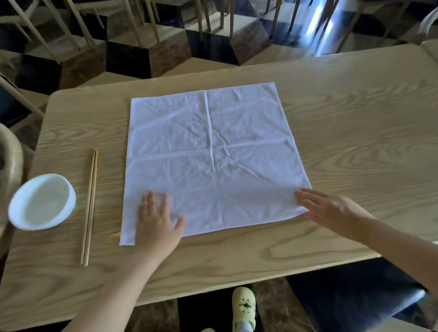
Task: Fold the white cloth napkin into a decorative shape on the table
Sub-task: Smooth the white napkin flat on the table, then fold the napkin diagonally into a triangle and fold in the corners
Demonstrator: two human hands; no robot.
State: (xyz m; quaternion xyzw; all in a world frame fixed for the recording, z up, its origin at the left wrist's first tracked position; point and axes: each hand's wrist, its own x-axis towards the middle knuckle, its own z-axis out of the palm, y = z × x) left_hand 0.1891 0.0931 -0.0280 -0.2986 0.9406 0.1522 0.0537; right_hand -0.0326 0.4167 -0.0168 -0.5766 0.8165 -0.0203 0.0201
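White napkin (212,158) lies flat on desk (351,146); both hands (156,222) (329,210) open, pinching nothing, so I'd press creases flat, align corners before folding.

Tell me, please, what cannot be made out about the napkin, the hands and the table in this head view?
- Right hand: motion-blurred; whether it touches the napkin corner is unclear.
- Napkin under the left hand: covered by the palm.
- Table: right end cut off by the frame edge.
- Bowl: contents too washed out to tell.
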